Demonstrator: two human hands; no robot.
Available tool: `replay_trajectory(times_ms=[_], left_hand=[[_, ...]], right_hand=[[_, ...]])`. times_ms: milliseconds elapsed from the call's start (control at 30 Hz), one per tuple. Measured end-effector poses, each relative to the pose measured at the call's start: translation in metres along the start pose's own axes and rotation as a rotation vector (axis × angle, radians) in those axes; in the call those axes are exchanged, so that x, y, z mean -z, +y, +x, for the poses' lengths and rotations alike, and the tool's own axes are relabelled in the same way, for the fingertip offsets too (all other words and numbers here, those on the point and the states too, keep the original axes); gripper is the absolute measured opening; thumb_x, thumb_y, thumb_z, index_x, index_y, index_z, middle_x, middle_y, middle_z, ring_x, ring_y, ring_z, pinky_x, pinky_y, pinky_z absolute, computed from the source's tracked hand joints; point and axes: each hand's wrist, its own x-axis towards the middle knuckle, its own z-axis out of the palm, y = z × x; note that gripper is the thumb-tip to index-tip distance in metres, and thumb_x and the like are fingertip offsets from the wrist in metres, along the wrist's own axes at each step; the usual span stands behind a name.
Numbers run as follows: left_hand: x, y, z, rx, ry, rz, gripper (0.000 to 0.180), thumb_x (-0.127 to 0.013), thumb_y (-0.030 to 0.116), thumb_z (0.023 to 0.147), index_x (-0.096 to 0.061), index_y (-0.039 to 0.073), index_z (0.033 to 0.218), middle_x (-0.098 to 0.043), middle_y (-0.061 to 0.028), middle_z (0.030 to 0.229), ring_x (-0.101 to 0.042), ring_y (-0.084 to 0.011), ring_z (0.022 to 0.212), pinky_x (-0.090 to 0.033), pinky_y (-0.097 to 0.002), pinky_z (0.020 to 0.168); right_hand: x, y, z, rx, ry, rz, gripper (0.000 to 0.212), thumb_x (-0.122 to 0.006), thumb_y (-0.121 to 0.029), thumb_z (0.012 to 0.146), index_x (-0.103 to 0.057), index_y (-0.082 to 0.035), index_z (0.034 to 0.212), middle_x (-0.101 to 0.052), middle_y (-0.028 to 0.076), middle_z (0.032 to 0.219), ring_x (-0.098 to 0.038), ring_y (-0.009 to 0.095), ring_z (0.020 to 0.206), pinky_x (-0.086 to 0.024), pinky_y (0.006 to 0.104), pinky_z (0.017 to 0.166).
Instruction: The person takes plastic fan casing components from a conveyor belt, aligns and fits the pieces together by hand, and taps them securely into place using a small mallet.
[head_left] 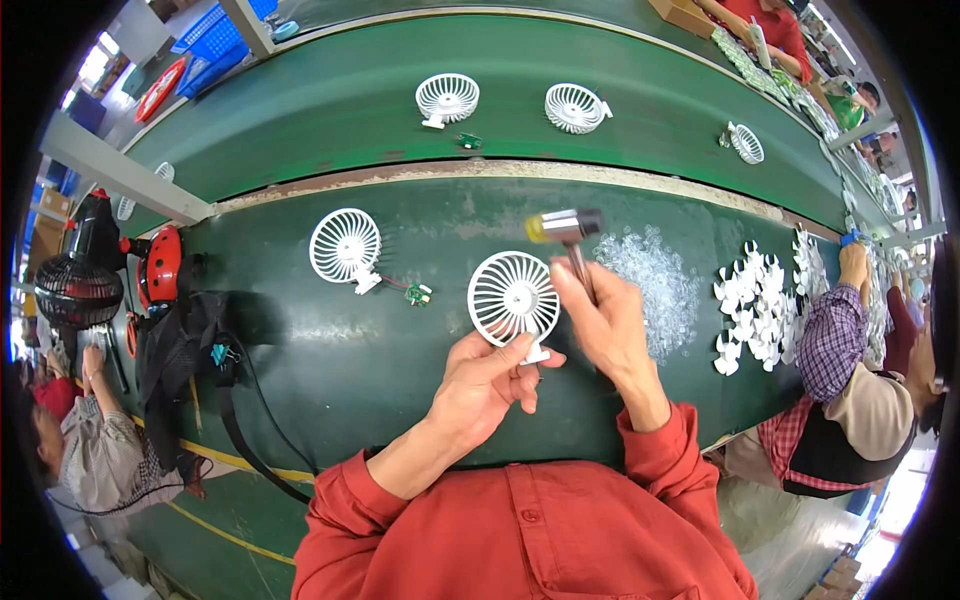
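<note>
A hammer [564, 226], its lower handle hidden in the right hand's [608, 325] grip, tilts at one o'clock from a white fan [518, 299]; the left hand [478, 378], thumb uppermost, pinches the fan's partly covered neck.

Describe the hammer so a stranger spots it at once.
Find the green table. Above its middle, the right grip holds the hammer, beside a white fan cage. Unlike that round cage, it has a silver head with one yellow end and one dark.

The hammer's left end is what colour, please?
The hammer's left end is yellow, best seen in the head view.
</note>
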Motion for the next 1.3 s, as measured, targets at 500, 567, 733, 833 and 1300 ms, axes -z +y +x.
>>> replay_trajectory(times_ms=[500, 567, 733, 833, 1300], left_hand=[[0.007, 0.007, 0.000, -0.098, -0.040, 0.006, 0.029, -0.058, 0.020, 0.098, -0.054, 0.000, 0.119, -0.068, -0.0153, 0.099, -0.055, -0.0096, 0.063, -0.050, -0.0265, 0.048], [0.005, 0.009, -0.002, -0.110, -0.036, 0.026, 0.030, -0.058, 0.020, 0.098, -0.054, -0.001, 0.120, -0.068, -0.0163, 0.099, -0.055, -0.0095, 0.063, -0.050, -0.0266, 0.047], [0.005, 0.011, -0.002, -0.175, -0.051, 0.106, 0.031, -0.056, 0.019, 0.099, -0.052, -0.003, 0.121, -0.068, -0.0185, 0.098, -0.055, -0.0099, 0.060, -0.051, -0.0268, 0.045], [0.004, 0.010, -0.002, -0.243, -0.053, 0.144, 0.031, -0.055, 0.018, 0.099, -0.052, -0.004, 0.120, -0.067, -0.0191, 0.097, -0.056, -0.0109, 0.056, -0.051, -0.0270, 0.043], [0.017, 0.009, -0.003, -0.155, -0.002, 0.160, 0.027, -0.057, 0.015, 0.098, -0.047, 0.000, 0.119, -0.067, -0.0169, 0.096, -0.059, -0.0131, 0.059, -0.051, -0.0281, 0.043]], right_hand=[[0.005, -0.004, -0.056, -0.093, -0.272, 0.111, 0.036, -0.073, -0.006, 0.082, -0.063, 0.002, 0.116, -0.058, -0.004, 0.080, -0.049, 0.003, 0.070, -0.042, 0.0213, 0.061], [0.003, 0.001, -0.056, -0.041, -0.234, 0.055, 0.036, -0.072, -0.005, 0.081, -0.063, 0.000, 0.116, -0.058, -0.001, 0.076, -0.049, 0.005, 0.067, -0.042, 0.0232, 0.060], [0.007, -0.001, -0.055, 0.003, -0.173, -0.028, 0.036, -0.070, -0.002, 0.078, -0.065, -0.001, 0.114, -0.055, -0.004, 0.074, -0.047, 0.004, 0.067, -0.040, 0.0219, 0.060], [0.012, -0.004, -0.053, -0.008, -0.173, -0.011, 0.031, -0.071, -0.003, 0.078, -0.066, -0.002, 0.109, -0.056, -0.003, 0.074, -0.048, 0.004, 0.067, -0.041, 0.0222, 0.061], [0.024, 0.004, -0.044, -0.104, -0.186, -0.018, 0.025, -0.079, -0.015, 0.081, -0.067, 0.000, 0.098, -0.056, -0.002, 0.066, -0.042, 0.003, 0.056, -0.035, 0.0238, 0.049]])
